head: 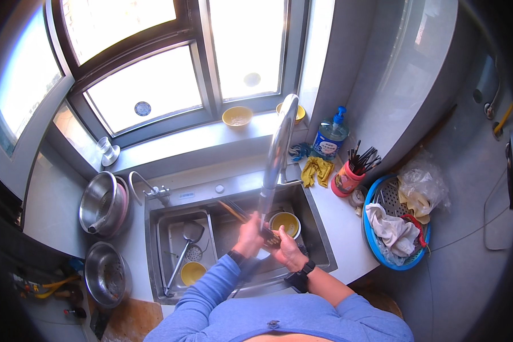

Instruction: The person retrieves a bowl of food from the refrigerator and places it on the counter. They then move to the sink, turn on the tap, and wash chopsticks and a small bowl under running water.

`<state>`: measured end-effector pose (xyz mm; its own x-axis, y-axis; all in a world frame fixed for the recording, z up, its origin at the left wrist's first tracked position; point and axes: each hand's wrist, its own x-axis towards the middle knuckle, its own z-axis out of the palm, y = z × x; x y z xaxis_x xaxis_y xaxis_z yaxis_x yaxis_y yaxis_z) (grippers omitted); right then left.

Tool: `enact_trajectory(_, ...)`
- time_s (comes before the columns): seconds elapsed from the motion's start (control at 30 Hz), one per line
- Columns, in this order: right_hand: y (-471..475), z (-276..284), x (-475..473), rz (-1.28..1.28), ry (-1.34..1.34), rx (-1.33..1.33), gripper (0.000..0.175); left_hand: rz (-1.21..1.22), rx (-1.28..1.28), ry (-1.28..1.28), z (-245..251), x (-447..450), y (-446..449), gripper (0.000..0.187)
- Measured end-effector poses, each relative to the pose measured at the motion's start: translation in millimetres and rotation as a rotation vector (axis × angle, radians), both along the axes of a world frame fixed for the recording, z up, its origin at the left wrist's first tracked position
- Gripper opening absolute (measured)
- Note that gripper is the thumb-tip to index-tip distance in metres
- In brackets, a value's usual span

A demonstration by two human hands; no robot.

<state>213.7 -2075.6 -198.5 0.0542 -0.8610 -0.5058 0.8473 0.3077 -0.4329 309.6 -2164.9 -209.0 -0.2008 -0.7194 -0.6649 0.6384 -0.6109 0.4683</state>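
Note:
Over the steel double sink (213, 248) both hands hold a bundle of chopsticks (234, 211) under the tall chrome tap (278, 145). My left hand (249, 236) wraps around the bundle, whose far ends stick out up and to the left. My right hand (289, 250) grips the dark end at the right, where several tips show light. Beyond my right hand, a yellow-and-white bowl (287, 225) stands in the right basin. The left basin holds a spatula (183, 252), a perforated drain strainer (193, 252) and a yellow bowl (193, 273).
Left of the sink are stacked steel bowls (97, 201) and another steel bowl (107, 273). At right stand a soap pump bottle (329, 136), a yellow cloth (317, 171), a red chopstick holder (346, 181) and a blue basket (370, 246). A yellow bowl (237, 117) sits on the windowsill.

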Motion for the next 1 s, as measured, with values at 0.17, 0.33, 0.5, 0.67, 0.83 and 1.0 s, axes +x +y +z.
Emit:
enact_trajectory(0.17,-16.8,-15.2,16.0,-0.007,0.181,-0.169,0.044,-0.196,-0.152,0.041,4.3,-3.8,8.6,0.015)
enact_trajectory(0.33,-26.6,-23.1,6.7,0.296,1.281,-0.17,0.039,-0.158,-0.157,0.054,10.3,7.9,-3.3,0.014)
enact_trajectory(0.5,-21.6,-12.3,6.9,0.089,0.696,-0.414,0.041,-0.11,-0.221,0.1,17.2,6.8,-3.3,0.009)
enact_trajectory(0.67,-19.4,-13.4,19.1,-0.008,0.235,-0.293,0.045,-0.172,-0.258,0.152,9.0,-4.9,16.2,0.007)
enact_trajectory(0.83,-33.4,-37.5,14.2,0.69,1.866,0.0,0.052,-0.239,-0.236,0.057,4.5,1.0,13.5,0.014)
enact_trajectory(1.0,-51.1,-44.1,10.2,0.3,1.606,-0.319,0.053,-0.276,-0.207,0.353,21.7,2.1,16.2,0.031)
